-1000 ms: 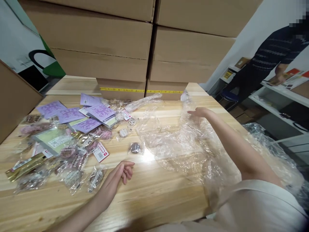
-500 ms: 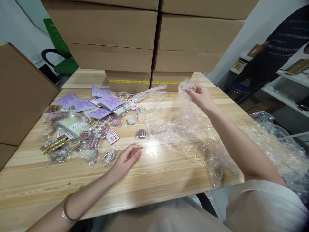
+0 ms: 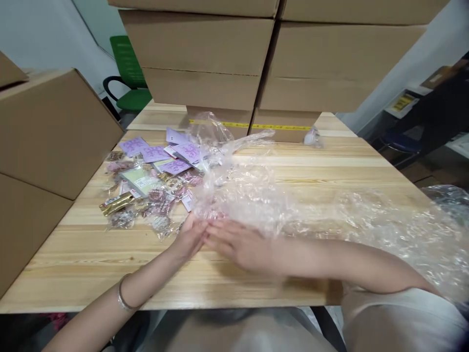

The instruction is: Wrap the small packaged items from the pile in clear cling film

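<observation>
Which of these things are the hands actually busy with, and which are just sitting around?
In hand:
- left hand and right hand, meeting at the near edge of the clear plastic sheet
- small packets beside them

Lying about:
- purple cards
- stacked cardboard boxes
- green chair
- small wrapped item

Bright, even light from overhead falls on the wooden table (image 3: pixel 293 171), leaving only a soft shadow under the right hand (image 3: pixel 242 244), which is smeared by motion blur. The clear plastic sheet (image 3: pixel 293 210) catches whitish glare (mostly along its crinkles). Toward the edges the view bends and stretches, so the cardboard boxes (image 3: pixel 205 54) lean outward.
</observation>
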### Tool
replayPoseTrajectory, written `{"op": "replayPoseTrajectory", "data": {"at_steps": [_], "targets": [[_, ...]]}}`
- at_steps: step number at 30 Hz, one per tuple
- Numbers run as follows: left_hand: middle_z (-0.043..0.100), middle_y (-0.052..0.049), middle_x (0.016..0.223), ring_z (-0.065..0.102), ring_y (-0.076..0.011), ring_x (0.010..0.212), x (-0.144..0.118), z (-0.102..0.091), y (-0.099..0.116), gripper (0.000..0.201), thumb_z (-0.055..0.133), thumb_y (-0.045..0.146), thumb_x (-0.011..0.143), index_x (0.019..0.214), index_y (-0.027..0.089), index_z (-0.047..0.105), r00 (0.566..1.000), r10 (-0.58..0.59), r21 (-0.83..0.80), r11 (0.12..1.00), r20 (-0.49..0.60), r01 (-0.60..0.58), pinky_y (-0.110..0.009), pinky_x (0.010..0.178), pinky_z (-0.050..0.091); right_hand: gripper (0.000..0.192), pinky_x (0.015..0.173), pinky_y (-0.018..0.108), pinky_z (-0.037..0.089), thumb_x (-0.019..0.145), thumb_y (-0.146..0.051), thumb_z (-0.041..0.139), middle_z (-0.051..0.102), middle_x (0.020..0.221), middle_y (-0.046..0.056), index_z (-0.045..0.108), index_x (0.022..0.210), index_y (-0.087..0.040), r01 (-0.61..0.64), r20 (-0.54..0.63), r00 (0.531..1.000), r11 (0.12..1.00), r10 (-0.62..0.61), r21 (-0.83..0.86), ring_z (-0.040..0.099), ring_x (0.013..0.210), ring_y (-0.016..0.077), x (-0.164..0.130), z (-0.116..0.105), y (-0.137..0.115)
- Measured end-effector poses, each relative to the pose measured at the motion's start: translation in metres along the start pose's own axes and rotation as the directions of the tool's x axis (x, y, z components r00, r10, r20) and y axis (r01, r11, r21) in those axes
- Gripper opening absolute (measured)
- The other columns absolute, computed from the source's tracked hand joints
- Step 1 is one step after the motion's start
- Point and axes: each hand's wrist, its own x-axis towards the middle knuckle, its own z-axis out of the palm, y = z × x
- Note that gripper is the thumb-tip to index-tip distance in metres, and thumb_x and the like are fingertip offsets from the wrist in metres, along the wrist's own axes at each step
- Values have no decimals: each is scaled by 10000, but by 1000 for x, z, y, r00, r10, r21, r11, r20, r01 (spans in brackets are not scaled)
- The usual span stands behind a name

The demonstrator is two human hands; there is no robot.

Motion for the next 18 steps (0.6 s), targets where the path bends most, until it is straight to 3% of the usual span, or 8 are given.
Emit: {"op": "replayPoseTrajectory", "data": {"at_steps": [3, 5, 7, 8, 10, 13, 16, 18], "targets": [[727, -91, 1076, 639, -291, 1120, 1, 3, 10, 367, 768, 372, 736, 1026, 165, 679, 984, -55, -13, 998, -172, 54, -406, 946, 520, 575, 1111, 341, 421, 903, -406, 521, 567, 1343, -161, 328, 1411, -593, 111, 106, 985, 971, -136, 210, 544, 1278, 207, -20, -7, -25], [743, -104, 1040, 642, -316, 1116, 3, 2, 17, 244, 701, 323, 737, 897, 139, 712, 989, -77, -55, 996, -126, 71, -437, 963, 511, 639, 937, 305, 544, 887, -353, 542, 672, 1218, -113, 298, 1419, -609, 250, 238, 908, 902, -345, 352, 698, 1025, 190, -33, -37, -35], [752, -119, 986, 659, -347, 1072, 3, -1, 23, 266, 645, 321, 704, 864, 124, 729, 991, -134, -92, 987, -26, 131, -491, 959, 502, 514, 795, 306, 577, 919, -257, 513, 746, 1031, -69, 507, 1331, -565, 201, -62, 980, 931, -191, 303, 724, 836, 162, -39, -73, -32], [753, -120, 947, 673, -357, 1031, 2, -4, 26, 286, 630, 331, 685, 852, 122, 733, 987, -158, -103, 982, 16, 159, -514, 944, 502, 397, 781, 321, 574, 926, -254, 528, 754, 947, -50, 644, 1207, -510, 122, -287, 957, 957, -44, 261, 716, 793, 159, -39, -89, -23], [743, -108, 860, 695, -351, 929, -1, -9, 30, 283, 627, 362, 668, 798, 133, 731, 985, -156, -117, 980, 70, 163, -523, 893, 518, 232, 848, 375, 555, 896, -330, 609, 738, 1017, -4, 723, 1091, -384, -69, -566, 788, 948, 242, 310, 699, 881, 185, -34, -109, 2], [720, -78, 818, 700, -311, 833, -7, -12, 34, 281, 651, 446, 709, 713, 171, 708, 993, -93, -90, 991, 77, 100, -480, 819, 541, 462, 962, 425, 503, 741, -501, 752, 660, 1259, 51, 693, 1150, -296, -312, -261, 825, 790, 501, 529, 630, 1124, 249, -21, -107, 42], [730, -93, 900, 695, -334, 910, -11, -6, 36, 419, 660, 587, 726, 785, 177, 724, 988, -120, -16, 992, 92, 122, -465, 817, 540, 588, 940, 435, 505, 711, -653, 689, 686, 1202, 98, 699, 1115, -225, -430, 167, 881, 599, 444, 676, 633, 1122, 260, -15, -79, 55], [734, -114, 911, 692, -345, 942, -13, -2, 36, 510, 667, 638, 712, 857, 154, 733, 974, -198, 12, 980, 107, 198, -449, 810, 546, 545, 849, 407, 540, 722, -633, 680, 723, 1073, 94, 710, 1063, -208, -398, 161, 897, 592, 412, 701, 673, 1010, 245, -14, -65, 55]]}}
